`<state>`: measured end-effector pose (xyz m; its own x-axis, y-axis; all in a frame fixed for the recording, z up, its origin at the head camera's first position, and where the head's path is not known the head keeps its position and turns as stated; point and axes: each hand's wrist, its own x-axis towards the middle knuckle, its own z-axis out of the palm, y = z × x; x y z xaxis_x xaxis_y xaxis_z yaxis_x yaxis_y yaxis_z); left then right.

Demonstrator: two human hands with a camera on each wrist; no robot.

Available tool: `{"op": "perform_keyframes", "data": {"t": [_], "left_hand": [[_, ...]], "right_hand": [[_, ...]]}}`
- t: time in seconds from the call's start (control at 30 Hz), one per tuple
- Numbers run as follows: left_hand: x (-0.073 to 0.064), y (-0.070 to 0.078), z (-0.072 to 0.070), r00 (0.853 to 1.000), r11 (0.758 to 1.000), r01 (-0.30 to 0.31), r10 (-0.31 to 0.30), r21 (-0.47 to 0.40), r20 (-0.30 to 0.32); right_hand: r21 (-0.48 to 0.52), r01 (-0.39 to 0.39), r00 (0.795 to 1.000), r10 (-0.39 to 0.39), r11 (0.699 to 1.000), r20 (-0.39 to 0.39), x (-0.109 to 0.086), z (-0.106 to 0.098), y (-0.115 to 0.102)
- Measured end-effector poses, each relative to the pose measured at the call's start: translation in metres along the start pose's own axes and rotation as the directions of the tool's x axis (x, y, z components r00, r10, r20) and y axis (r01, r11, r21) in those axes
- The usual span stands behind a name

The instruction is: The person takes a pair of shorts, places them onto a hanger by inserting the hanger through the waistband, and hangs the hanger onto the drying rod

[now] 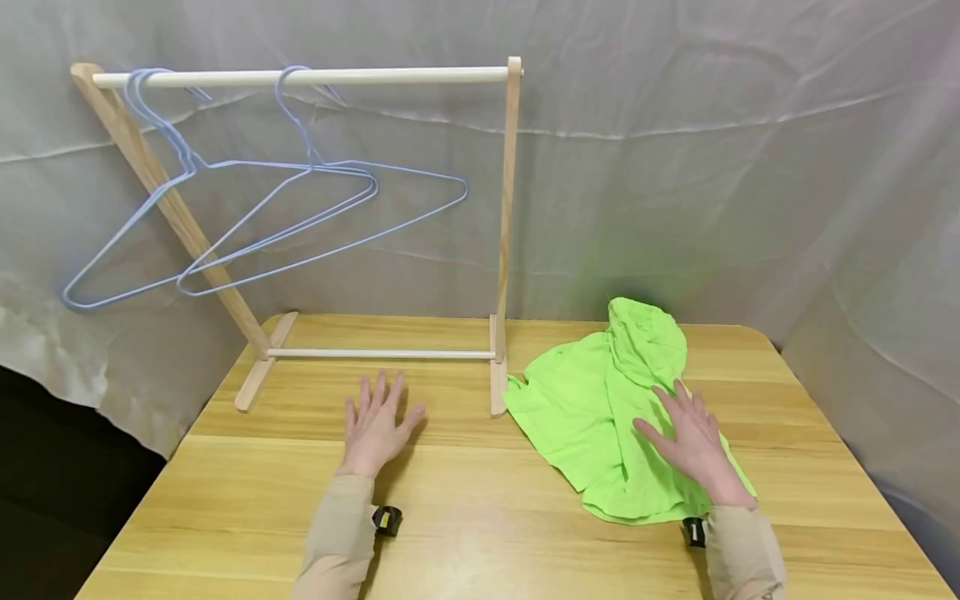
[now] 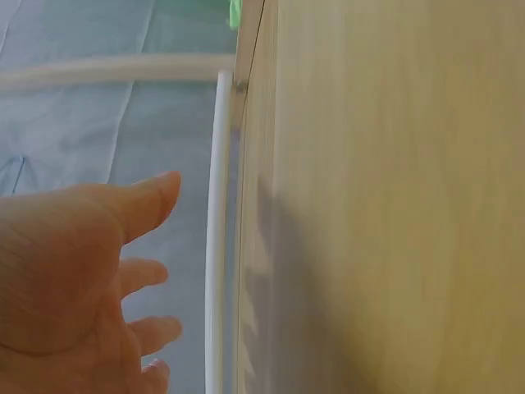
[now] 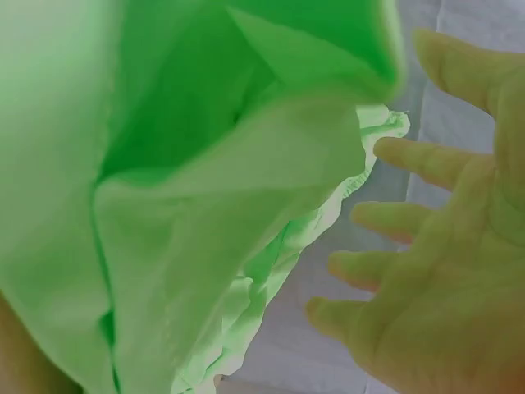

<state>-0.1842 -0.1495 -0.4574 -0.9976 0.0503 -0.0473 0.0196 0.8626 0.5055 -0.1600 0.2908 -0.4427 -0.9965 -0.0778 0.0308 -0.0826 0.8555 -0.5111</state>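
A bright green hooded garment point(image 1: 577, 408) lies crumpled on the right half of the table, its hood point(image 1: 647, 337) toward the back. Over its right side hovers my right hand point(image 1: 693, 437), fingers spread and holding nothing; the right wrist view shows the fabric point(image 3: 221, 230) beside that hand point(image 3: 435, 238). My left hand point(image 1: 378, 429) is above the table in front of the rack, fingers apart, with nothing in it. In the left wrist view this hand point(image 2: 74, 279) is near the rack's white lower bar point(image 2: 217, 230).
A wooden rack point(image 1: 508, 208) stands at the back left. Several light blue hangers point(image 1: 322, 247) hang from its white top rod point(image 1: 405, 76), toward the left. Grey cloth point(image 1: 720, 167) hangs behind the wooden table point(image 1: 465, 517). Each wrist wears a small black device point(image 1: 387, 521).
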Motion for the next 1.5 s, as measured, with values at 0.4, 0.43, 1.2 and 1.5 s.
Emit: {"op": "perform_keyframes", "data": {"t": [0.4,0.43,1.2,1.5], "left_hand": [[-0.015,0.065,0.032,0.951,0.961,-0.273,0.262,0.048,0.163],[-0.016,0.071,0.035,0.940,0.953,-0.299,0.286,0.048,0.186],[0.034,0.171,0.087,0.807,0.770,-0.545,0.376,0.330,0.457],[0.019,0.172,0.096,0.794,0.770,-0.577,0.452,0.273,0.406]], "right_hand": [[0.031,-0.011,0.992,0.007,0.999,0.129,-0.002,0.010,-0.012],[0.038,-0.011,0.990,0.006,0.999,0.144,-0.002,0.011,-0.014],[0.162,0.011,0.942,-0.065,0.987,0.330,-0.003,0.018,-0.001],[0.130,0.078,0.941,-0.116,0.988,0.318,-0.005,0.006,0.003]]}}
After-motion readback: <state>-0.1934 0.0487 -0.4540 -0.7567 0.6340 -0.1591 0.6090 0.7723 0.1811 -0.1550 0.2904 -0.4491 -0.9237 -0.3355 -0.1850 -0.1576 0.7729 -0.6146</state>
